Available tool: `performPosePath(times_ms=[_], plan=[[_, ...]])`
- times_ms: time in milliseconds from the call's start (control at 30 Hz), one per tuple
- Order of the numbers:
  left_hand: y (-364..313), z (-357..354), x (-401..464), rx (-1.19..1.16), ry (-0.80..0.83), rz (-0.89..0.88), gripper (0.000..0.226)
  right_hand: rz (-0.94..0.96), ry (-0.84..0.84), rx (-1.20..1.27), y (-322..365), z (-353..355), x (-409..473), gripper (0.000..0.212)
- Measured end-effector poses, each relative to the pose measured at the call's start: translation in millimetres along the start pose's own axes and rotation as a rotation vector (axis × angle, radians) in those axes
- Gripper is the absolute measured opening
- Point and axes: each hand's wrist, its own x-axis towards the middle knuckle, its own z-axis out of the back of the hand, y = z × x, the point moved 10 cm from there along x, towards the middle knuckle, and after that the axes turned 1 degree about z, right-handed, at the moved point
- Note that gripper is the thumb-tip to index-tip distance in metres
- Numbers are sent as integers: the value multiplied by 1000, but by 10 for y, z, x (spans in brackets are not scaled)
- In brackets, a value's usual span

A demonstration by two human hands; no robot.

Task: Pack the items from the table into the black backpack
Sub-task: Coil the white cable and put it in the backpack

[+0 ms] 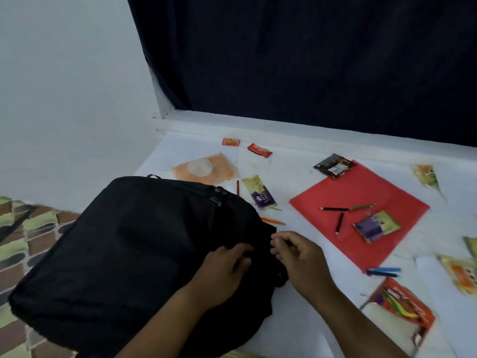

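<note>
The black backpack (134, 244) lies flat on the left end of the white table (296, 177). My left hand (224, 270) grips the fabric at the backpack's right edge. My right hand (296, 257) sits just beside that edge with its fingertips pinched together on something small; what it pinches is too blurred to tell. Scattered items lie to the right: a red folder (374, 192) with pencils (334, 209) and a purple snack packet (376, 226) on it, a purple-yellow snack packet (260, 195), an orange pencil (273, 221) and blue pens (383, 271).
Small red wrappers (259, 150) and an orange pouch (205, 168) lie at the back. A dark packet (334, 165) overlaps the folder's far corner. An orange pencil pack (402, 306) and more snack packets (462, 273) lie at right. A dark curtain (309, 60) hangs behind. Patterned floor (18, 233) shows at left.
</note>
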Motion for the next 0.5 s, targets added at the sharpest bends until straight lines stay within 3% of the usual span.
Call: performPosePath(times_ms=[33,100,167,267,400,500], plan=[[18,-108,32,179,26,-24,39,-44,2,28,-65,15,-33,11],[60,-208,101,299,57,-18,42,-87,19,11,-182,13,-85,20],[47,-167,206,229,63,-39,37,-94,65,-58,-291,-31,-106,34],[56,-27,344,74,88,-50,22,-99,132,-130,-393,-79,-63,35],[74,387,401,105,-301,-86,22,-76,220,-154,-399,-116,96,32],[179,498,430,245,-462,13,47,-51,203,-117,-369,-87,316,18]])
